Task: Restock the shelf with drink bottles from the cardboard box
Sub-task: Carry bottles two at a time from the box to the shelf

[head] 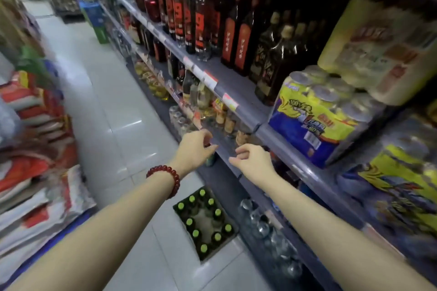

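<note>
A cardboard box (pixel 214 254) stands on the floor against the shelf unit, holding several dark green bottles with lime-green caps (pixel 217 212); its middle is bare of bottles. Both arms reach forward to a lower shelf (pixel 224 149). My left hand (pixel 195 149), with a red bead bracelet on its wrist, hovers at the shelf's edge with fingers loosely curled and nothing in it. My right hand (pixel 253 160) hangs just right of it, fingers also loosely curled and holding nothing. A small green bottle (pixel 210 159) peeks out under my left hand.
The shelf unit (pixel 283 142) runs along the right with dark liquor bottles (pixel 238 38), shrink-wrapped can packs (pixel 314 116) and clear bottles (pixel 267 227) low down. Stacked sacks (pixel 35 172) line the left. A tiled aisle (pixel 99 92) lies between, with a blue-green carton (pixel 95 21) far off.
</note>
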